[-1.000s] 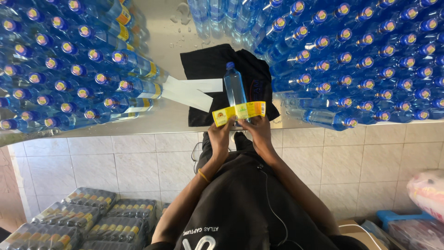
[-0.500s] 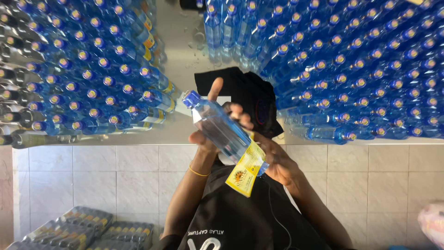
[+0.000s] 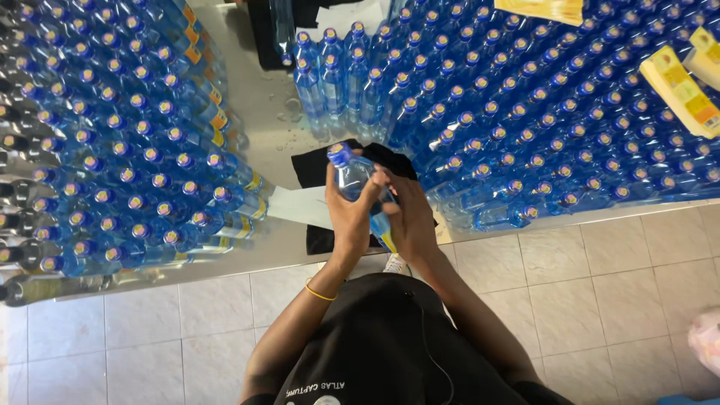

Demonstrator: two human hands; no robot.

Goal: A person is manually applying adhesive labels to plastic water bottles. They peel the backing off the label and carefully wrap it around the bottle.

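Observation:
I hold a clear blue plastic bottle (image 3: pixel 351 178) with a blue cap over the front edge of the metal table (image 3: pixel 262 127). It tilts up and to the left. My left hand (image 3: pixel 349 217), with a yellow bangle at the wrist, wraps around its body from the left. From the right, my right hand (image 3: pixel 410 216) presses on its lower part. A yellow label (image 3: pixel 388 241) shows at the bottle's lower end between my hands. Under the bottle lie a black cloth (image 3: pixel 315 166) and a white sheet (image 3: pixel 300 206).
Several rows of capped blue bottles (image 3: pixel 112 150) fill the table's left side, and more bottles (image 3: pixel 540 127) fill the right. A short row of bottles (image 3: pixel 337 82) stands behind the cloth. Stacks of yellow labels (image 3: pixel 684 84) rest on the bottles at top right. Tiled floor (image 3: pixel 600 300) lies below.
The yellow label hung loose below the bottle half a second ago; now it lies against the bottle under my hands. The bottle has swung more upright, and both hands have closed around it.

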